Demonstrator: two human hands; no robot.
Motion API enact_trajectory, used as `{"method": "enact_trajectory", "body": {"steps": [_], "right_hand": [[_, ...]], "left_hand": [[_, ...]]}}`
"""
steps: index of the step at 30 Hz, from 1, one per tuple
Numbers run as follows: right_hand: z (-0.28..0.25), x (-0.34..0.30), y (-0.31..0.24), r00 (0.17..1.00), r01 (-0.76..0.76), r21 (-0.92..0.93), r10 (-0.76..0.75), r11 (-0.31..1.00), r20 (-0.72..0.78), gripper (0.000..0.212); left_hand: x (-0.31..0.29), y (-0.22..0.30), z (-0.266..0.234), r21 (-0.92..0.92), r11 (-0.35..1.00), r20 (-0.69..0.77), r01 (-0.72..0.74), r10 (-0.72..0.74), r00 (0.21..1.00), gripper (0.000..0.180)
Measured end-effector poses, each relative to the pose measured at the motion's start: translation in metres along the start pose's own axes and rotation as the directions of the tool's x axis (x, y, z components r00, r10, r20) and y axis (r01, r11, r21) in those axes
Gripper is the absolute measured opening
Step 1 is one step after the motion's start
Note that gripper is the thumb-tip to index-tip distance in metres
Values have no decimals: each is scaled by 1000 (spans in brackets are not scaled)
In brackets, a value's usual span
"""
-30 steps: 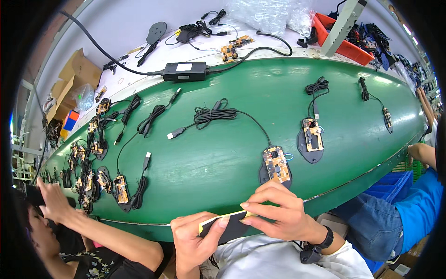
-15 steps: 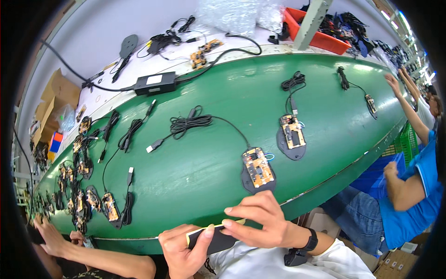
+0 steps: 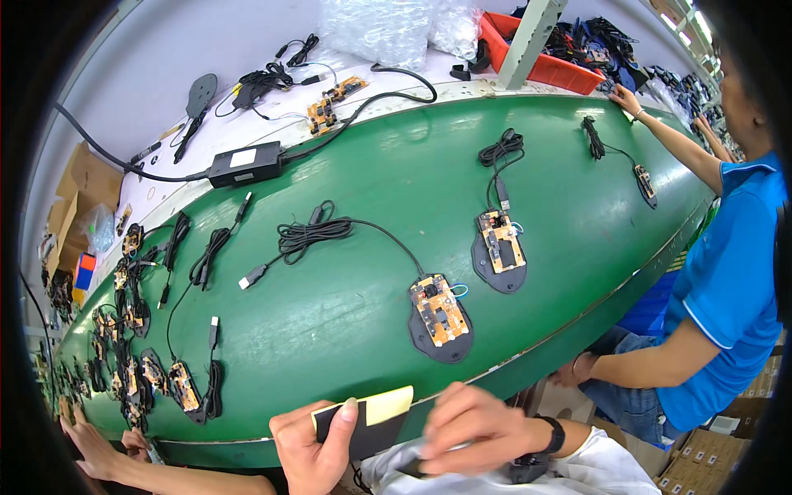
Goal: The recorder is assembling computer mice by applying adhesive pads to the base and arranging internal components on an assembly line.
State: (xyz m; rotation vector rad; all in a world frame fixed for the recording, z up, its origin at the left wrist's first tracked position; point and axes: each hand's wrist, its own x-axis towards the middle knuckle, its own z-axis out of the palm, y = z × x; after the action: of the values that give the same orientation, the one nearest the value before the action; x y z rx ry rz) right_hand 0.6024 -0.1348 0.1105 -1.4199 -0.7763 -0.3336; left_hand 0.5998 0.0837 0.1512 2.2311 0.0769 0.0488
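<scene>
My left hand (image 3: pixel 309 445) grips a flat black piece (image 3: pixel 375 433) at the belt's near edge, thumb on its face. Along the piece's upper edge runs a pale yellow strip (image 3: pixel 388 405), which sticks up at the right end. Just right of the piece hovers my right hand (image 3: pixel 478 429), bent and smeared by motion, so what its fingers hold cannot be made out. Beyond the hands, a mouse base with an orange circuit board (image 3: pixel 445 318) lies on the green belt (image 3: pixel 346 346), its black cable (image 3: pixel 309 239) bundled to the left.
Another mouse base with board (image 3: pixel 501 247) lies farther right; several more crowd the left end. A black power adapter (image 3: pixel 246 163) rests at the far edge. A red bin (image 3: pixel 544 68) stands behind. At right works a person in blue (image 3: pixel 726 256); another person's hand (image 3: pixel 91 441) is at left.
My right hand has come off the black piece and shifted right and down. More of the yellow strip now shows. The person in blue has leaned in and reached toward the far edge.
</scene>
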Motion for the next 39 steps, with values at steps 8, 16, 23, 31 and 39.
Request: {"method": "enact_trajectory", "body": {"steps": [8, 16, 23, 31, 39], "right_hand": [[-75, 30, 13, 839, -462, 17, 443, 887, -315, 22], [-80, 35, 26, 788, -582, -308, 616, 752, 15, 21], [-65, 31, 37, 809, -514, -416, 586, 751, 58, 22], [-62, 25, 38, 820, -465, -494, 568, 734, 73, 22], [-58, 24, 42, 847, -403, -538, 525, 740, 88, 21]], "left_hand": [[11, 17, 44, -181, 879, 433, -441, 474, 767, 23], [2, 4, 53, 216, 785, 425, -581, 460, 779, 31], [1, 2, 59, 218, 759, 392, -614, 508, 767, 32], [3, 2, 58, 200, 757, 395, -622, 518, 758, 34], [6, 1, 60, 197, 751, 390, -630, 530, 753, 35]]}}
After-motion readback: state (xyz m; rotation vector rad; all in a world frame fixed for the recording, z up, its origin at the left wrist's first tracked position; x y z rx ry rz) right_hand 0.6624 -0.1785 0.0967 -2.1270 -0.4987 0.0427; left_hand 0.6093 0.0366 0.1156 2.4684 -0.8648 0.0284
